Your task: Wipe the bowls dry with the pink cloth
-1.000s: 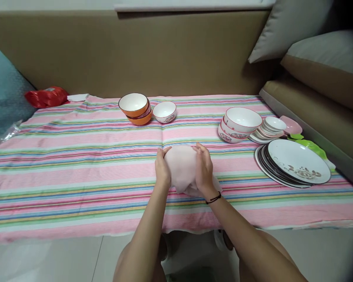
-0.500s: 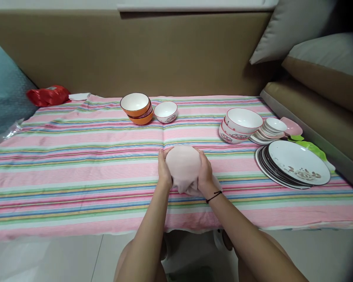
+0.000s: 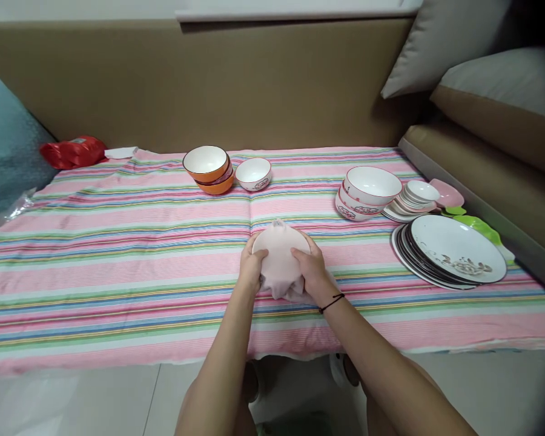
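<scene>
left hand point(image 3: 251, 266) and right hand point(image 3: 311, 272) each clasp a pink cloth point(image 3: 279, 257) wrapped over a round dish, near middle of the striped cover point(image 3: 118, 254). probably best: thumbs flat, both edges supported, turn slowly.

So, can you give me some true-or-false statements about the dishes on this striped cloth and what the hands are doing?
1. The left hand and right hand both grip a pink cloth drawn over something round. True.
2. The orange bowls sit side by side, unstacked. False: they are stacked, with a small white bowl beside them.
3. The dark-rimmed plates are stacked on the person's right. True.
4. The red bag lies among the plates. False: it lies at the far left corner.
</scene>
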A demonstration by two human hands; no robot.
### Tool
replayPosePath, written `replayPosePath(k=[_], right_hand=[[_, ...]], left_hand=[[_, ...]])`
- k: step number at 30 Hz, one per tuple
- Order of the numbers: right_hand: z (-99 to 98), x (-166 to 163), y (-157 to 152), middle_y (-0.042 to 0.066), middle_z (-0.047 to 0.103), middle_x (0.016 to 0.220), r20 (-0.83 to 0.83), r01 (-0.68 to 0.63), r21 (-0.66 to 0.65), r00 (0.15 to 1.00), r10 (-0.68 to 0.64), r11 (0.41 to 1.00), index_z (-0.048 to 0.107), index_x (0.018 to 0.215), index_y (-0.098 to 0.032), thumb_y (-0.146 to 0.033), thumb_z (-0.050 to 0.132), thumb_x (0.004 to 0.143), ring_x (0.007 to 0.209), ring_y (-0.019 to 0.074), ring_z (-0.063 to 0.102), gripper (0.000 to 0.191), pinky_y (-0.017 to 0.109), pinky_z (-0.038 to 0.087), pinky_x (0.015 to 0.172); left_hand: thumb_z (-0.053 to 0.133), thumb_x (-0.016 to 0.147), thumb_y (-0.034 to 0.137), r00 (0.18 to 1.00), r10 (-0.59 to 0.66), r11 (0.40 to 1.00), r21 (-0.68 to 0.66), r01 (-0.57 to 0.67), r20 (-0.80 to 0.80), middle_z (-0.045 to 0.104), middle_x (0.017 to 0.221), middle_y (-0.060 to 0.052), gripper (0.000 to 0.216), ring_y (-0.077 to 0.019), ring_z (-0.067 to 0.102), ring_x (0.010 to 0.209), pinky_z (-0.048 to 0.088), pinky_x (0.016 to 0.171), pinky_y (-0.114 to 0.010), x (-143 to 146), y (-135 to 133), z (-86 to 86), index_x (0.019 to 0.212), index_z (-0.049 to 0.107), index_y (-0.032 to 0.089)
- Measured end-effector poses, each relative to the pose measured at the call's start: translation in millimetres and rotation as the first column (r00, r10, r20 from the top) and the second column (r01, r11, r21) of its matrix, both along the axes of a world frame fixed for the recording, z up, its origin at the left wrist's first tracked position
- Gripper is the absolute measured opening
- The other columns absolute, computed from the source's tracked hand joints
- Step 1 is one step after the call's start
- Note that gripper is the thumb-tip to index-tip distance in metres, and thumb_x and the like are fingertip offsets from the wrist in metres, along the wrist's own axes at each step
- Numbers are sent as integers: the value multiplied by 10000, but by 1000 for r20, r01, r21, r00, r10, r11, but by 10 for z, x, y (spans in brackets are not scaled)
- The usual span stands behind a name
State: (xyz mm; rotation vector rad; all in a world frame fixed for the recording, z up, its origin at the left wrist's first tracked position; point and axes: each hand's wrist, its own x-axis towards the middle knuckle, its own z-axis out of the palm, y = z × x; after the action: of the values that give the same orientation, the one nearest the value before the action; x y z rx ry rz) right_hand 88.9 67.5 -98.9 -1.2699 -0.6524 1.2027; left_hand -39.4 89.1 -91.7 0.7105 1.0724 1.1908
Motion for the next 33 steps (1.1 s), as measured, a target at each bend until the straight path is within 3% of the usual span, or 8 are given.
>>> replayPosePath(k=[7,12,15,19,22,26,33], right_hand=[[3,-1,-10,34,661,932,95,-4,-7,995,5,1000,576,1217,-213,-220,535,613,661,145,569,606,243,482,523],[33,-13,-18,35,663,964,71,-13,-7,997,13,1000,566,1226,-227,-218,550,624,684,156,581,603,264,492,544],[73,-27,-12,52,669,1007,52,-1,20,999,0,1000,568,1202,-207,-270,635,644,767,177,607,566,292,520,625],[108,-30,-5,64,670,1074,32,-33,62,999,31,998,542,1228,-207,-304,745,604,888,206,626,662,343,536,749],[97,-17,-4,63,669,1083,54,-39,64,998,35,997,547,1230,-207,-245,726,588,925,217,620,667,358,536,772],[83,-8,-7,55,672,1037,96,-22,37,995,19,999,568,1196,-198,-193,645,577,873,211,614,623,339,532,729],[75,0,-21,34,659,930,118,-26,2,993,25,1000,575,1175,-204,-191,512,582,665,167,573,597,270,473,534]], left_hand=[[548,480,126,997,5,1000,-3,-5,-83,606,779,22,578,-131,500,609,373,499,-222,-27,-1,30,1046,618,224],[548,471,126,996,12,1000,0,-12,-87,616,786,16,579,-129,503,600,372,503,-219,-6,-13,83,1037,621,222],[614,519,159,996,23,1000,2,-23,-86,628,806,8,533,-139,533,632,413,548,-231,-1,-21,94,1048,615,224],[730,595,286,994,-38,999,20,40,-107,660,895,-24,531,-170,591,720,471,649,-279,-16,-33,111,1106,596,229],[781,547,252,987,-58,997,37,64,-152,666,950,-37,578,-189,602,799,477,693,-290,-33,-31,129,1095,600,220],[710,508,131,980,-51,996,59,63,-190,651,894,-12,536,-181,580,781,459,647,-264,-44,-14,131,1031,624,212],[578,497,100,980,-31,998,39,39,-194,632,805,1,521,-171,557,688,423,563,-244,-47,-4,104,1000,639,220]])
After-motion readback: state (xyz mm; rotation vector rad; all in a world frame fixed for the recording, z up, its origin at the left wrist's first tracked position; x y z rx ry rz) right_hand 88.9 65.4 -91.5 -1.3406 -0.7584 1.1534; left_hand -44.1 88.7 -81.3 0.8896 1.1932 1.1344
